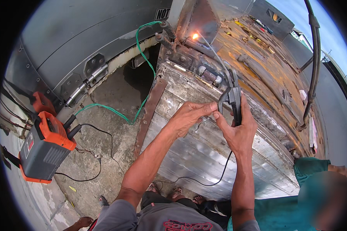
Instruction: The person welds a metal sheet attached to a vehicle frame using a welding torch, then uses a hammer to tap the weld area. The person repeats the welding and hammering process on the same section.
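Observation:
My right hand grips a black electrode holder, its jaw clamping a thin welding rod that slants up to a bright glowing spot at the rusty upright bracket. My left hand is curled beside the right thumb, its thumb tip at the holder's lever; whether it pinches something is hidden. Beneath both hands lies a pale, weathered plank-like metal panel, bordered by corroded fittings and a bolted pin.
An orange-and-grey welding machine stands left, with green cable and black leads. A grey panel with hinges rises upper left. A rusty deck and hanging bar are right. A co-worker in teal is lower right, close beside me.

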Action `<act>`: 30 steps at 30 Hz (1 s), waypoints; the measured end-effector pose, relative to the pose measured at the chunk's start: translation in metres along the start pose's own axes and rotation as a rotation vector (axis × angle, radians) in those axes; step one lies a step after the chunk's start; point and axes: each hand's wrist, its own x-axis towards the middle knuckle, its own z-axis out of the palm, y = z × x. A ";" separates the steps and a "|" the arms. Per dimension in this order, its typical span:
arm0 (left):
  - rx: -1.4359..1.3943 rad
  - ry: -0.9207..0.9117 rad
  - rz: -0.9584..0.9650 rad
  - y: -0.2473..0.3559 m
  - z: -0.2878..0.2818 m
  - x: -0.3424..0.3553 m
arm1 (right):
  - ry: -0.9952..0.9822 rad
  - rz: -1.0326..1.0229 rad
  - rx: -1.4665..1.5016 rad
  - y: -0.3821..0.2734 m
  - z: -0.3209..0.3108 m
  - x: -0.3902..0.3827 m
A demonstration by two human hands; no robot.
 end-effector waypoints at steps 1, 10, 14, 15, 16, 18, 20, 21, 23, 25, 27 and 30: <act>0.003 -0.005 0.000 0.000 -0.001 0.001 | -0.007 0.001 -0.002 0.000 0.000 0.001; 0.017 -0.029 0.003 0.000 -0.006 0.008 | -0.017 -0.007 -0.022 -0.001 0.002 0.008; 0.015 -0.023 -0.001 0.001 -0.005 0.006 | -0.034 0.011 -0.024 0.001 0.002 0.008; 0.011 -0.022 -0.003 0.001 -0.005 0.006 | -0.039 0.017 -0.019 0.001 0.002 0.008; 0.013 -0.023 -0.004 0.001 -0.006 0.007 | -0.035 0.007 -0.022 0.001 0.003 0.008; 0.017 -0.026 -0.006 0.000 -0.008 0.009 | -0.026 -0.011 -0.030 0.002 0.003 0.008; -0.011 -0.006 0.005 0.003 -0.003 0.006 | -0.024 -0.002 -0.026 0.001 0.003 0.008; -0.025 0.004 0.011 0.006 -0.001 0.004 | -0.024 0.002 -0.024 0.000 0.003 0.008; -0.025 0.001 0.011 0.006 -0.002 0.004 | -0.012 -0.023 -0.036 0.002 0.004 0.009; -0.022 -0.010 0.006 0.004 -0.004 0.005 | -0.009 -0.025 -0.044 0.002 0.004 0.009; -0.012 -0.028 -0.002 0.000 -0.007 0.008 | -0.014 -0.003 -0.046 -0.001 0.003 0.009; 0.024 -0.036 0.003 0.003 -0.006 0.007 | -0.025 0.025 -0.039 -0.003 0.003 0.009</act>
